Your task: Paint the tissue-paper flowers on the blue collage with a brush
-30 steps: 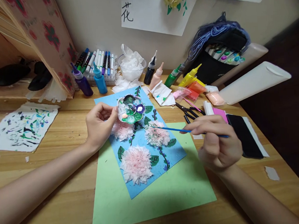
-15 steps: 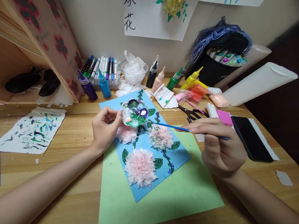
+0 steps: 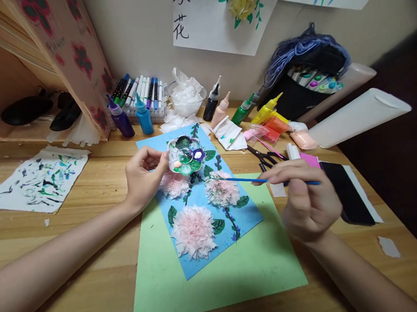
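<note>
Between thumb and fingers, my left hand (image 3: pixel 144 176) grips the rim of a small flower-shaped paint palette (image 3: pixel 187 168) with green, purple, white and peach paint in its wells. The palette is above the upper part of a blue sheet (image 3: pixel 246 219). My right hand (image 3: pixel 306 199) is closed on a thin blue paintbrush (image 3: pixel 247 179), whose tip points left over the right-hand pink paper flower (image 3: pixel 222 192); I cannot tell whether it touches. A larger pink paper flower (image 3: pixel 195 233) sits lower on the sheet, among painted green leaves and dark stems. Beneath lies a green sheet (image 3: pixel 224 291).
Purple (image 3: pixel 123 121) and blue (image 3: pixel 144 120) paint bottles stand behind, near a marker box (image 3: pixel 145 113) and a bowl of white tissue (image 3: pixel 188 98). Black scissors (image 3: pixel 265 157), a phone (image 3: pixel 345 192) and a white tube (image 3: pixel 361 118) lie right. A paint-stained cloth (image 3: pixel 40 180) lies left.
My right hand's brush has gone from slanting up beside the palette to nearly level, its tip slightly lower and farther right, away from the palette. My left hand still holds the palette.
</note>
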A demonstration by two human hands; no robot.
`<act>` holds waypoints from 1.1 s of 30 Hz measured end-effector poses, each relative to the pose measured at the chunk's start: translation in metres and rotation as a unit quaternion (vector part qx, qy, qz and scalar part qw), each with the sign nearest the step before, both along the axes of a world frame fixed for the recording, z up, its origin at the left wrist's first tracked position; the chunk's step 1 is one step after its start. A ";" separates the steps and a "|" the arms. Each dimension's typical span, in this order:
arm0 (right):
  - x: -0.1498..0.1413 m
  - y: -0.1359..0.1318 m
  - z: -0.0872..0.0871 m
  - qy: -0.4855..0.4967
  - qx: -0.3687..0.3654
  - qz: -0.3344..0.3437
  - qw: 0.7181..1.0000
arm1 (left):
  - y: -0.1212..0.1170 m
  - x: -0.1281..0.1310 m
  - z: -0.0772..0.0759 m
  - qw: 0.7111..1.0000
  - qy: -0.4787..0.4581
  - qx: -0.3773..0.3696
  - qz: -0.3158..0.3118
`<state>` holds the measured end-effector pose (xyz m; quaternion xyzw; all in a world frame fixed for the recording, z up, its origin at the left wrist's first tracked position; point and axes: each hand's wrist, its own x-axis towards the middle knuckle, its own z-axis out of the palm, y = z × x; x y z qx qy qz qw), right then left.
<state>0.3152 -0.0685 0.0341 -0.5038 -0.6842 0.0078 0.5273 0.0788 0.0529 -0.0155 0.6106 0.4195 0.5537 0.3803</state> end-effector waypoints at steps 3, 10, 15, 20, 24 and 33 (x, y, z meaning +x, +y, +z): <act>-0.002 0.005 -0.005 -0.001 -0.004 0.025 1.000 | 0.000 0.000 0.000 1.000 0.001 0.000 0.004; -0.002 0.008 -0.012 0.012 -0.028 0.025 0.999 | -0.001 0.000 0.001 1.000 0.009 0.003 0.002; -0.001 0.009 -0.011 0.023 -0.018 0.025 0.999 | -0.001 0.000 0.001 1.000 0.005 0.001 0.002; -0.001 0.009 -0.010 0.007 -0.029 0.026 0.999 | -0.001 0.000 0.001 1.000 0.008 -0.005 0.004; -0.001 0.009 -0.010 0.011 -0.031 0.026 0.999 | -0.001 0.000 0.001 1.000 0.003 -0.001 0.003; 0.000 0.009 -0.010 0.011 -0.029 0.032 0.999 | -0.001 0.000 0.001 1.000 -0.006 -0.007 -0.002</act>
